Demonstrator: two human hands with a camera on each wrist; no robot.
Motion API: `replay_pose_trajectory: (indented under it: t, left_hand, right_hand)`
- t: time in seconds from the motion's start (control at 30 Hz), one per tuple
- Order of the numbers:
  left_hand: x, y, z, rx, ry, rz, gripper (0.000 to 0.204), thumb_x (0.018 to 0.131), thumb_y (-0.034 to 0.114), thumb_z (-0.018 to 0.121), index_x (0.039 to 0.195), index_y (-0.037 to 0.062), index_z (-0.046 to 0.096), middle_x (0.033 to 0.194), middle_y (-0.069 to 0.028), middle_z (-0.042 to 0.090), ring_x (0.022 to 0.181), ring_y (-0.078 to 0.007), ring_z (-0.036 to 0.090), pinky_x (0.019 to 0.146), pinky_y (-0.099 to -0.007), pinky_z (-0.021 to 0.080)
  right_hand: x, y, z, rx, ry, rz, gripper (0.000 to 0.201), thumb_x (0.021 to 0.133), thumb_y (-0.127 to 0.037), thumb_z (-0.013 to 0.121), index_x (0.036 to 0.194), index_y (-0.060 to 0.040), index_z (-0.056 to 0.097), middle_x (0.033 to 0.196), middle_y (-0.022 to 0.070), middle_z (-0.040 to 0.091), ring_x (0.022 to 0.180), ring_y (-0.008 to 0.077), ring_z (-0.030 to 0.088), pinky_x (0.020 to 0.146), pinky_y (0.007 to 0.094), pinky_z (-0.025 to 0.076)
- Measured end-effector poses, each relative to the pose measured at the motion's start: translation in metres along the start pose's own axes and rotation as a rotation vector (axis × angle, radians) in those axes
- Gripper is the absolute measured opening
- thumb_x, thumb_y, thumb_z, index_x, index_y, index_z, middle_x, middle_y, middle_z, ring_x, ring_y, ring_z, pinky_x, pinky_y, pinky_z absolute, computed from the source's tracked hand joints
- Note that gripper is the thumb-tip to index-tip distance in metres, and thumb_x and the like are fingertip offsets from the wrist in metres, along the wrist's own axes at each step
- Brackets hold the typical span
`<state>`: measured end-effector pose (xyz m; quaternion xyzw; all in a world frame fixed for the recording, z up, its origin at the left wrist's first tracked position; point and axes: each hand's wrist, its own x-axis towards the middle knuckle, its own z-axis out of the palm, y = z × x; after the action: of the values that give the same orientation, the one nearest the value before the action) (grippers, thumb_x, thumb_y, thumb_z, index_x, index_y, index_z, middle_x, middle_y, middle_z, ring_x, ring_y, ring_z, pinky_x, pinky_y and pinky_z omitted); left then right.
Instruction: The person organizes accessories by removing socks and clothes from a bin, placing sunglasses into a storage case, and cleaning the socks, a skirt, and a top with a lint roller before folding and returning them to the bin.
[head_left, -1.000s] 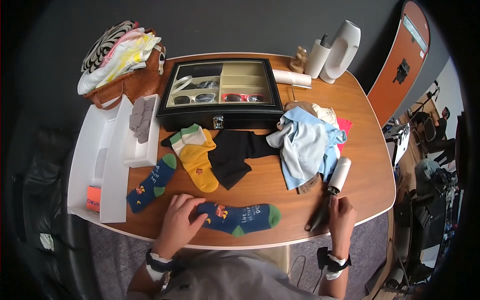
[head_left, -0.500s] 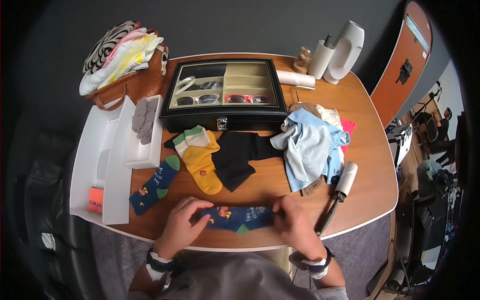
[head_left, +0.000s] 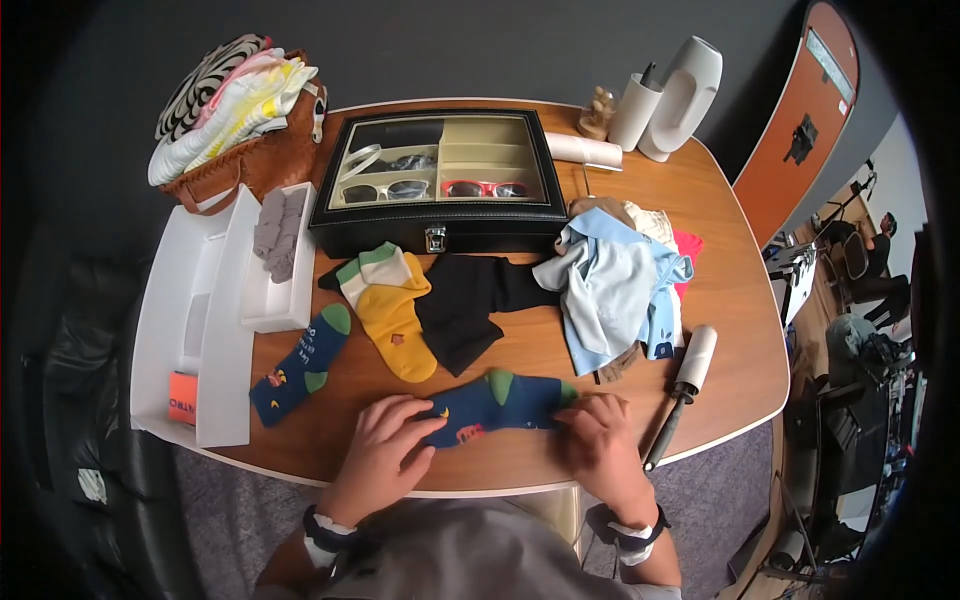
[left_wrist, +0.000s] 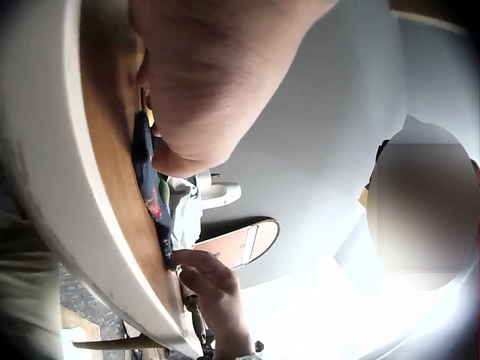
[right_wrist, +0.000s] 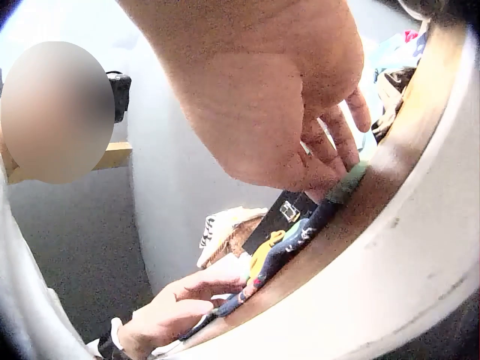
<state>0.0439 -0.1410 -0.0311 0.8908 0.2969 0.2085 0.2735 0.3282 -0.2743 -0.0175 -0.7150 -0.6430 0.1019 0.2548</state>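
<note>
A navy sock [head_left: 510, 402] with a green heel and toe lies along the front of the table, its heel pointing away from me. My left hand [head_left: 382, 445] pinches its cuff end between thumb and fingers. At the toe end, my right hand [head_left: 608, 452], slightly blurred, grips the fabric. The left wrist view shows the right-hand fingers [left_wrist: 196, 264] at the sock's far end. To the left lies a matching navy sock [head_left: 300, 368]. A lint roller [head_left: 697, 360] with a black handle rests right of my right hand.
Beyond the sock lie a yellow sock [head_left: 398, 335], black socks [head_left: 462, 315] and piled light-blue clothing [head_left: 610, 290]. White boxes [head_left: 222, 400] stand left, near a brown basket [head_left: 285, 165] of fabrics. A black glasses case [head_left: 380, 238] sits behind; a white vase [head_left: 690, 85] stands back right.
My right hand has left the lint roller's handle on the table and moved left to the sock's toe. The sock has been turned over, its heel now on the far side.
</note>
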Motion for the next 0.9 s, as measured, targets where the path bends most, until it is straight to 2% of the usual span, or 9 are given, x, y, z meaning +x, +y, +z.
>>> replay_pose_trajectory:
  t: [0.03, 0.13, 0.2, 0.37, 0.47, 0.57, 0.7, 0.83, 0.9]
  left_hand:
    - [-0.002, -0.005, 0.003, 0.017, -0.022, 0.015, 0.039, 0.085, 0.011, 0.075, 0.123, 0.0091, 0.069, 0.133, -0.0098, 0.060, 0.126, -0.0339, 0.054, 0.107, -0.0473, 0.041]
    - [-0.008, -0.003, 0.004, -0.103, 0.051, -0.063, 0.036, 0.086, 0.010, 0.074, 0.122, 0.0083, 0.068, 0.133, -0.0108, 0.060, 0.125, -0.0347, 0.054, 0.107, -0.0471, 0.041]
    - [-0.011, -0.010, 0.009, -0.137, 0.079, -0.084, 0.034, 0.087, 0.009, 0.073, 0.121, 0.0063, 0.068, 0.133, -0.0120, 0.060, 0.124, -0.0350, 0.054, 0.107, -0.0458, 0.041]
    - [-0.010, -0.012, 0.011, -0.112, 0.094, -0.082, 0.031, 0.088, 0.007, 0.072, 0.119, 0.0048, 0.068, 0.130, -0.0132, 0.061, 0.121, -0.0355, 0.056, 0.106, -0.0449, 0.043]
    - [-0.010, -0.012, 0.011, -0.097, 0.090, -0.071, 0.031, 0.088, 0.006, 0.072, 0.119, 0.0047, 0.068, 0.129, -0.0134, 0.062, 0.121, -0.0356, 0.056, 0.105, -0.0450, 0.043]
    - [-0.010, -0.012, 0.009, -0.109, 0.097, -0.072, 0.034, 0.088, 0.006, 0.071, 0.122, 0.0044, 0.066, 0.130, -0.0141, 0.061, 0.121, -0.0360, 0.056, 0.106, -0.0455, 0.043]
    - [-0.010, -0.011, 0.011, -0.121, 0.150, -0.108, 0.045, 0.088, 0.006, 0.071, 0.131, 0.0032, 0.059, 0.132, -0.0159, 0.061, 0.124, -0.0367, 0.055, 0.108, -0.0465, 0.043]
    - [-0.013, -0.016, 0.015, -0.146, 0.166, -0.123, 0.059, 0.088, 0.004, 0.072, 0.142, 0.0012, 0.048, 0.135, -0.0181, 0.060, 0.127, -0.0376, 0.054, 0.111, -0.0472, 0.042]
    - [-0.014, -0.017, 0.016, -0.163, 0.159, -0.144, 0.067, 0.087, 0.005, 0.074, 0.146, 0.0006, 0.042, 0.137, -0.0200, 0.057, 0.129, -0.0384, 0.052, 0.112, -0.0480, 0.040]
  right_hand:
    - [-0.003, 0.002, -0.003, 0.004, 0.015, 0.031, 0.037, 0.070, 0.007, 0.064, 0.105, -0.0042, 0.066, 0.100, 0.0157, 0.060, 0.100, 0.0377, 0.057, 0.090, 0.0463, 0.045]
    - [-0.015, 0.027, -0.013, -0.076, 0.510, 0.237, 0.021, 0.085, 0.006, 0.064, 0.105, 0.0002, 0.060, 0.099, 0.0199, 0.059, 0.092, 0.0395, 0.059, 0.082, 0.0454, 0.049]
    - [-0.021, 0.044, -0.025, -0.274, 0.640, 0.590, 0.016, 0.093, -0.003, 0.066, 0.106, 0.0023, 0.058, 0.101, 0.0222, 0.060, 0.094, 0.0428, 0.063, 0.082, 0.0478, 0.051]
    - [-0.049, 0.075, -0.034, -0.452, 0.433, 0.917, 0.025, 0.095, -0.016, 0.069, 0.105, 0.0054, 0.060, 0.089, 0.0244, 0.063, 0.087, 0.0515, 0.064, 0.077, 0.0543, 0.051]
    - [-0.052, 0.077, -0.037, -0.384, 0.378, 0.895, 0.027, 0.096, -0.019, 0.067, 0.098, 0.0079, 0.063, 0.075, 0.0245, 0.061, 0.074, 0.0507, 0.063, 0.072, 0.0536, 0.051]
    - [-0.048, 0.075, -0.042, -0.109, 0.318, 0.918, 0.028, 0.100, -0.019, 0.063, 0.090, 0.0074, 0.064, 0.062, 0.0130, 0.058, 0.059, 0.0337, 0.060, 0.061, 0.0428, 0.048]
    - [-0.051, 0.063, -0.019, 0.608, 0.486, 0.740, 0.023, 0.105, -0.017, 0.056, 0.091, -0.0007, 0.064, 0.075, -0.0055, 0.054, 0.065, 0.0028, 0.043, 0.055, 0.0237, 0.032]
    - [-0.032, -0.009, -0.010, 0.779, 0.144, 0.608, 0.016, 0.105, -0.014, 0.055, 0.099, -0.0009, 0.064, 0.076, -0.0062, 0.054, 0.069, 0.0048, 0.045, 0.059, 0.0253, 0.037]
    - [-0.026, -0.032, 0.003, 0.632, -0.109, 0.513, 0.017, 0.103, -0.016, 0.060, 0.099, 0.0006, 0.063, 0.066, 0.0047, 0.051, 0.064, 0.0107, 0.046, 0.057, 0.0326, 0.040]
